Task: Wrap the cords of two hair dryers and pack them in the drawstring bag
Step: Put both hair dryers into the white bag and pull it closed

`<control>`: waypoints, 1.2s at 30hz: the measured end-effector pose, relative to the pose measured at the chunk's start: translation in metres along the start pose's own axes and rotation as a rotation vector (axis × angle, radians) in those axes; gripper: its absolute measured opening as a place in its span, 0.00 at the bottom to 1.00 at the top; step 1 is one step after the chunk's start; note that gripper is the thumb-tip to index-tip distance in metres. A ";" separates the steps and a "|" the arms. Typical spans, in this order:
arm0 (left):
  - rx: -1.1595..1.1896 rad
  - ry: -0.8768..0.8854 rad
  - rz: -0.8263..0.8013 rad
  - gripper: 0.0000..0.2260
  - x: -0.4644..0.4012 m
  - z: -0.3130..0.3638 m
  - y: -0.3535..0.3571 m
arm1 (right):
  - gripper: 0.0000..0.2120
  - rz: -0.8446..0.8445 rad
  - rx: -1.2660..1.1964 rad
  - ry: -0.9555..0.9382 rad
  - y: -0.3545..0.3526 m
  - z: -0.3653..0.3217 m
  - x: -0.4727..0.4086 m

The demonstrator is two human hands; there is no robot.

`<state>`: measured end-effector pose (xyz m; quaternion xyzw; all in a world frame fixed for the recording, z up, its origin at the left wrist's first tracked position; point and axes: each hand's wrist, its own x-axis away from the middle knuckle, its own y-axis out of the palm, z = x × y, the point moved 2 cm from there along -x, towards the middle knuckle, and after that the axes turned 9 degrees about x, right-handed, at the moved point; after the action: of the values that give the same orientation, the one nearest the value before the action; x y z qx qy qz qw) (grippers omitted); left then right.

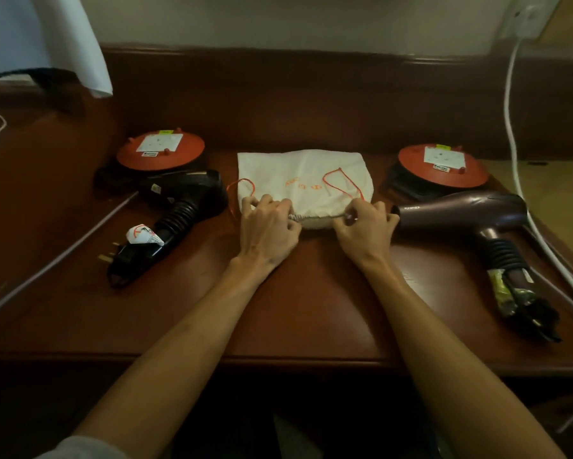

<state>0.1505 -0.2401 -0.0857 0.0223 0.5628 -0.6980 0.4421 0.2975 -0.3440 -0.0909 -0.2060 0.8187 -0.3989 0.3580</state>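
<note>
Dark wooden desk [311,309] against a panelled wall, cream drawstring bag [303,180] lying flat at its middle.

Both hands pinch the bag's gathered near edge: left hand [268,226] and right hand [364,228], fingers curled onto the cloth, orange drawstring [343,183] looping loose on top. Just left lies the black hair dryer [182,207], its cord bundled by the plug; right lies the purple hair dryer [467,210], cord bunched below its handle. Two red cable reels [161,150] [442,164] sit behind them. A white cable [512,127] hangs from the wall socket past the purple dryer.
</note>
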 end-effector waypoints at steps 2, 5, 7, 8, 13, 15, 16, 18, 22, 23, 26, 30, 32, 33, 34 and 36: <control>0.046 -0.021 0.019 0.04 0.002 -0.005 -0.003 | 0.05 -0.022 -0.036 -0.023 -0.002 0.006 0.000; 0.101 -0.008 0.017 0.07 0.006 -0.007 -0.004 | 0.06 -0.043 -0.032 -0.074 -0.002 0.009 0.002; 0.149 0.000 0.010 0.07 0.007 -0.009 -0.004 | 0.06 -0.018 -0.022 -0.060 -0.002 0.011 0.001; 0.176 -0.005 0.015 0.08 0.007 -0.012 -0.006 | 0.07 0.003 -0.021 -0.044 -0.004 0.012 0.000; 0.279 0.021 0.003 0.13 0.006 -0.024 -0.016 | 0.12 -0.106 -0.210 -0.074 -0.011 0.010 0.001; 0.269 0.003 0.015 0.14 0.004 -0.027 -0.018 | 0.06 -0.093 -0.094 -0.168 -0.011 0.009 0.002; 0.251 -0.010 0.029 0.13 0.004 -0.027 -0.019 | 0.06 -0.063 -0.007 -0.217 -0.011 0.009 0.002; 0.180 -0.015 0.028 0.13 0.004 -0.026 -0.020 | 0.08 0.014 0.120 -0.250 -0.013 0.011 0.002; 0.020 -0.005 0.006 0.16 0.006 -0.022 -0.020 | 0.16 0.075 0.251 -0.192 -0.017 0.012 0.002; 0.011 -0.013 0.026 0.13 0.007 -0.020 -0.019 | 0.19 0.063 0.270 -0.190 -0.016 0.010 0.002; 0.016 -0.055 0.086 0.08 0.008 -0.013 -0.018 | 0.26 -0.014 0.284 -0.168 -0.014 0.006 0.004; -0.044 -0.154 0.107 0.17 0.008 -0.022 -0.023 | 0.16 0.094 0.206 -0.143 -0.019 0.009 0.007; -0.088 -0.154 0.022 0.27 0.010 -0.022 -0.022 | 0.15 0.127 0.184 -0.132 -0.022 0.007 0.008; -0.094 -0.159 -0.013 0.31 0.010 -0.021 -0.022 | 0.17 0.101 0.198 -0.132 -0.020 0.006 0.007; -0.088 -0.165 -0.028 0.32 0.011 -0.020 -0.021 | 0.22 0.055 0.222 -0.133 -0.018 0.004 0.007; -0.047 -0.178 -0.002 0.26 0.010 -0.020 -0.021 | 0.31 -0.042 0.264 -0.129 -0.014 0.005 0.005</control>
<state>0.1212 -0.2309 -0.0820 -0.0507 0.5378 -0.6842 0.4900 0.2986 -0.3579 -0.0844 -0.1992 0.7299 -0.4964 0.4256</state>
